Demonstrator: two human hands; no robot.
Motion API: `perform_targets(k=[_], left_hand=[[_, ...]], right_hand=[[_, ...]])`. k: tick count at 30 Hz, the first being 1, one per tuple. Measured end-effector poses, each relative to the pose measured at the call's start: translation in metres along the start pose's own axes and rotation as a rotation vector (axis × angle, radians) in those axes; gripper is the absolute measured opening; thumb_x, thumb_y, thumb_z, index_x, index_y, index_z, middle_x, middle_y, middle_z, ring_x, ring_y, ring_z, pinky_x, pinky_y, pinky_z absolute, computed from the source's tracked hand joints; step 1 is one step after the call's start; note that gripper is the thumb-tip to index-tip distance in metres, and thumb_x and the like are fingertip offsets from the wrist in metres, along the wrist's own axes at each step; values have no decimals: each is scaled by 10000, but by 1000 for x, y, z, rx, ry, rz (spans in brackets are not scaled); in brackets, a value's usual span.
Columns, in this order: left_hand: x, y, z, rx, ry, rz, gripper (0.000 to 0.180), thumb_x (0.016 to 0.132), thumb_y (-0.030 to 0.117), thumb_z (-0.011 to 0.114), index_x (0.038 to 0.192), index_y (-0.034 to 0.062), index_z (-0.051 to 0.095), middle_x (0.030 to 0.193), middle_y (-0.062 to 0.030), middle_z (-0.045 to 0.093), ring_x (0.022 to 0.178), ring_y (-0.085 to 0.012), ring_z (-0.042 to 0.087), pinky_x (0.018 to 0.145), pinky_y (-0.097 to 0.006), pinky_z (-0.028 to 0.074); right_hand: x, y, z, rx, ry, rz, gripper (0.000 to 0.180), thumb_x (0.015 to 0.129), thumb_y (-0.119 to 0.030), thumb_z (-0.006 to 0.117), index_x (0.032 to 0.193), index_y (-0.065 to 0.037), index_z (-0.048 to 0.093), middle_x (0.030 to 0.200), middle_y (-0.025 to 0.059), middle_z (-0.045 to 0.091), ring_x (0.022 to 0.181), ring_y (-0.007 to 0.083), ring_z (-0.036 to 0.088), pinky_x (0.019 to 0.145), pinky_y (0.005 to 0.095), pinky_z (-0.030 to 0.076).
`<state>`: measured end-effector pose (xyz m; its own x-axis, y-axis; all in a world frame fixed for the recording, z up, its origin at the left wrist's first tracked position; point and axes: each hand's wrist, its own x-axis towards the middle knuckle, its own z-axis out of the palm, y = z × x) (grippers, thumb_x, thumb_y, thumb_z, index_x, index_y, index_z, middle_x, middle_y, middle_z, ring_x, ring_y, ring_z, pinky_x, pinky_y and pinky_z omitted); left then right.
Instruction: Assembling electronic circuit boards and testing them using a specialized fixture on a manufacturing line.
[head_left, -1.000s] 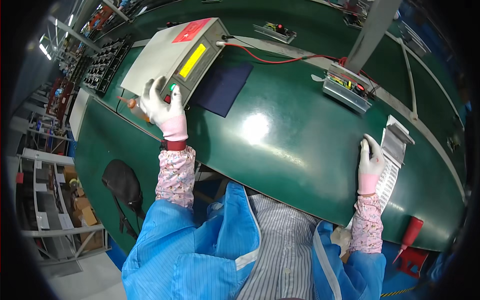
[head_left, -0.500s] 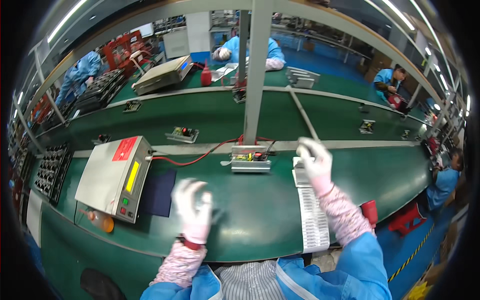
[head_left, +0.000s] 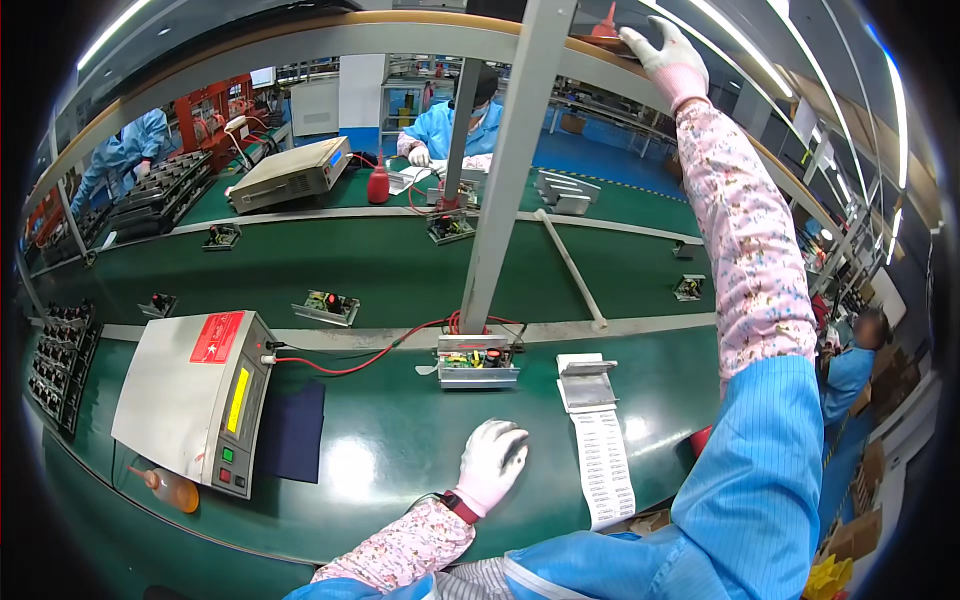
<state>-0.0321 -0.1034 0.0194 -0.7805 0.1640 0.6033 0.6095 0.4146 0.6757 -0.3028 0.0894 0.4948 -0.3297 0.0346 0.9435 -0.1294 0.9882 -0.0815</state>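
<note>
My right hand (head_left: 672, 62), in a white glove, is raised to the overhead shelf rail (head_left: 400, 20). Its thumb and fingers are spread beside a red spouted bottle (head_left: 604, 28), with a small gap between them. Low over the green bench, my left hand (head_left: 494, 464) is gloved, its fingers loosely bent and partly apart; I make out nothing held in it, only a dark patch by the fingertips. Beyond it sits a circuit board in a metal bracket (head_left: 478, 376). To its right lies a strip of printed labels (head_left: 603, 465) with a metal bracket piece (head_left: 587, 384) at its far end.
A tester box with a yellow display (head_left: 190, 400) stands left, beside a dark blue cloth (head_left: 292, 432) and an orange bottle (head_left: 172, 490). A grey post (head_left: 510, 170) rises behind the board. More boards (head_left: 326, 308) lie on the middle strip. Other people work beyond.
My right hand has gone from the far end of the label strip up to the overhead shelf. The left hand has shifted right along the bench. The whole view has turned slightly.
</note>
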Motion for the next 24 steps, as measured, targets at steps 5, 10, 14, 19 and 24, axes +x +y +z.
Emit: perform_targets(k=[5, 10, 14, 19, 24], left_hand=[[-4, 0, 2, -9, -5, 10, 250, 853, 201, 703, 1079, 95, 699, 1145, -76, 672, 1120, -318, 612, 1007, -419, 471], [-3, -3, 3, -13, -6, -14, 242, 853, 189, 675, 1073, 90, 687, 1142, -86, 664, 1100, -323, 607, 1052, -436, 453], [-3, -4, 0, -16, -3, -26, 235, 850, 184, 671, 1064, 89, 687, 1137, -86, 664, 1088, -324, 606, 1022, -432, 462], [-4, -2, 2, -45, -17, -40, 229, 846, 179, 667, 1056, 88, 687, 1129, -88, 664, 1073, -323, 606, 996, -427, 469], [-3, -4, 3, -44, -9, -42, 226, 843, 177, 668, 1050, 88, 688, 1124, -88, 664, 1062, -321, 606, 981, -425, 472]], right_hand=[[47, -2, 36, -2, -399, -39, 494, 892, -467, 678, 1108, -30, 760, 1082, 118, 759, 974, 249, 707, 873, 335, 528], [66, -8, 39, -18, -651, -31, 641, 891, -579, 600, 1158, -14, 742, 1147, 133, 735, 1026, 276, 693, 925, 377, 514], [65, -18, 25, 10, -741, 97, 592, 911, -530, 635, 1202, -23, 723, 1162, 121, 729, 1029, 273, 693, 985, 382, 494], [79, 3, 25, -152, -821, 128, 587, 906, -510, 648, 1230, -25, 712, 1236, 120, 704, 1107, 253, 670, 1022, 355, 473], [70, 20, 28, -57, -756, 201, 618, 903, -545, 632, 1245, -35, 708, 1305, 121, 675, 1182, 234, 633, 1023, 327, 459]])
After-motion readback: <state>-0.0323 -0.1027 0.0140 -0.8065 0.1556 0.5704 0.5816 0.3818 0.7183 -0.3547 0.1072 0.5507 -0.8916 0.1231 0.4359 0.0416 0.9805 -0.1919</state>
